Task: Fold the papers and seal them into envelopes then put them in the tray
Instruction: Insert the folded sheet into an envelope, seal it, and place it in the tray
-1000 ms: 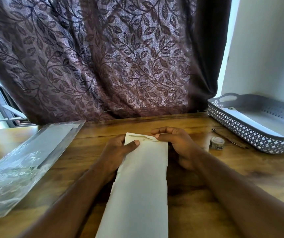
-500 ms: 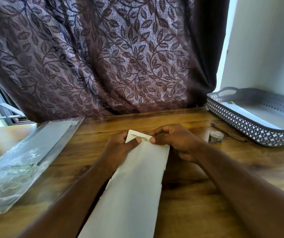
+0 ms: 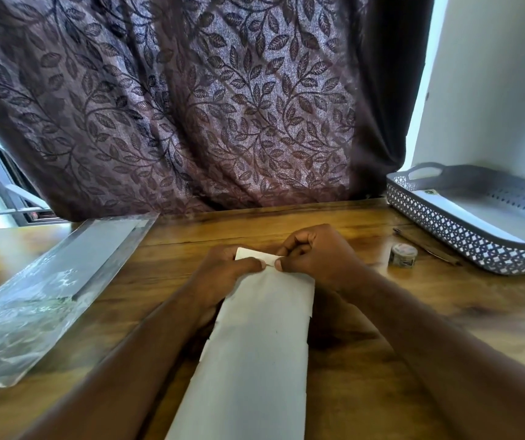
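A wooden worktop (image 3: 382, 315) stands before a dark curtain (image 3: 191, 106) patterned with leaves, with a pale wall (image 3: 493, 90) to the right. Near its middle, the fingers (image 3: 301, 249) of the right hand (image 3: 318, 260) are curled in, and thumb and forefinger pinch the far end of a long white paper (image 3: 255, 360), where a narrow strip is turned over. The left hand (image 3: 223, 271) grips the same end from the other side: its thumb lies across the top of the sheet, its tip almost touching the right thumb, while its other fingers are out of sight beyond the paper's edge. The paper lies lengthwise between the two forearms, its near end running off the bottom of the view; small notches show along both long edges.

To the right, near the right hand, a small roll of tape (image 3: 403, 255) sits on the wood, with a thin pen-like stick (image 3: 426, 246) just behind it. Beyond these, at the right edge, is a grey perforated tray (image 3: 464, 238) with a handle, and something flat and white (image 3: 483, 217) lies in it. On the left, well apart from the hands, a clear plastic sleeve (image 3: 48, 281) lies slantwise on the worktop.
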